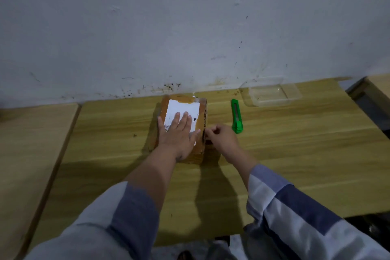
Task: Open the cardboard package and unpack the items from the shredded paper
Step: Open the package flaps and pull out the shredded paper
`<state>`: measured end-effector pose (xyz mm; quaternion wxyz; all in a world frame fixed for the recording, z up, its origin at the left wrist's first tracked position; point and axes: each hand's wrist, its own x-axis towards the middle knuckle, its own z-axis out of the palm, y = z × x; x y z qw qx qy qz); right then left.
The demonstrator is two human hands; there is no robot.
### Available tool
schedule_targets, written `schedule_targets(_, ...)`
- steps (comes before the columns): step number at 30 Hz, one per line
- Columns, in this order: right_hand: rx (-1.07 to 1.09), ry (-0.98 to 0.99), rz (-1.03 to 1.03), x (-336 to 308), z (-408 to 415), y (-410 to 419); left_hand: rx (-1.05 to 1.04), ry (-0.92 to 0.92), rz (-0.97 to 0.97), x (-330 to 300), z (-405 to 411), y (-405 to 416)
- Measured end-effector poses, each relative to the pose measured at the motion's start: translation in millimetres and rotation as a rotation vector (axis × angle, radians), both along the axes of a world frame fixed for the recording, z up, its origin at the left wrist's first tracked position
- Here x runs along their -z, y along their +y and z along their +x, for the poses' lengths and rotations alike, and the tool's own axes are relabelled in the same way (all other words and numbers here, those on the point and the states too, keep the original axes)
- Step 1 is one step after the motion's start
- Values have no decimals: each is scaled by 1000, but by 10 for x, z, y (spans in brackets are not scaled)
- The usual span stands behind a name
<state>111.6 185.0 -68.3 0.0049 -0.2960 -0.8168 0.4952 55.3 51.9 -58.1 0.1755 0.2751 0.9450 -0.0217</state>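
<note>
A small brown cardboard package [185, 103] with a white shipping label stands closed on the wooden table, wrapped in brown tape. My left hand [179, 133] lies flat on its top with straight fingers, pressing it down. My right hand [221, 139] is at the package's right side with its fingertips curled at the box's edge; whether they pinch tape there I cannot tell. A green utility knife [236, 116] lies on the table just right of that hand, untouched. No shredded paper or contents show.
A clear plastic container [272, 93] sits open at the back right near the wall. The wooden table [295, 143] butts against a grey wall; another table surface lies to the left, and a gap with a dark edge opens at the far right.
</note>
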Motion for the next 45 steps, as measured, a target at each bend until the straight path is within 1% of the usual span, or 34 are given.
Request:
schedule_targets(3,12,-9,-94,22,163,-299,-40,7,49,3,118,-160)
schedule_targets(5,4,-26,-112,25,211,-409,-57,37,65,26,178,-323)
schedule_targets(10,57,-20,126,-120,61,-283,-78,110,55,61,249,-626)
schedule_targets(12,11,30,216,-166,-76,-187,-75,102,69,79,260,-654)
schedule_targets(15,-146,50,302,-212,-267,-81,-41,93,68,93,242,-688)
schedule_targets(17,-239,12,286,-212,-334,-37,2,105,58,99,221,-721)
schedule_targets(19,-263,0,229,-184,-343,-9,40,114,49,97,182,-754)
schedule_targets(22,-209,24,130,-147,-238,16,114,120,8,76,55,-789)
schedule_targets(25,-139,45,102,-135,-33,32,176,127,-51,44,-92,-787)
schedule_targets(27,-79,51,81,-119,117,15,146,99,-47,24,-146,-776)
schedule_targets(29,-33,27,73,-104,240,-9,70,81,-5,0,-163,-783)
schedule_targets(32,-35,-12,74,-100,371,-35,-25,121,59,-22,-108,-824)
schedule_targets(33,-56,-27,94,-113,403,-39,-54,127,93,-19,-77,-837)
schedule_targets(34,-93,-43,160,-133,429,-41,-91,112,142,-13,-41,-850)
schedule_targets(36,-211,-93,443,-190,441,-26,-174,36,246,25,19,-874)
schedule_targets(38,-412,-87,750,-262,412,-21,-231,-40,333,80,54,-918)
schedule_targets(39,-537,-67,836,-281,382,-25,-246,-69,366,106,64,-943)
schedule_targets(41,-751,-43,886,-289,321,-46,-259,-105,409,149,62,-983)
schedule_targets(42,-822,-47,885,-288,302,-55,-260,-116,421,160,55,-996)
schedule_targets(45,-900,-31,837,-286,298,-54,-259,-149,439,174,25,-1032)
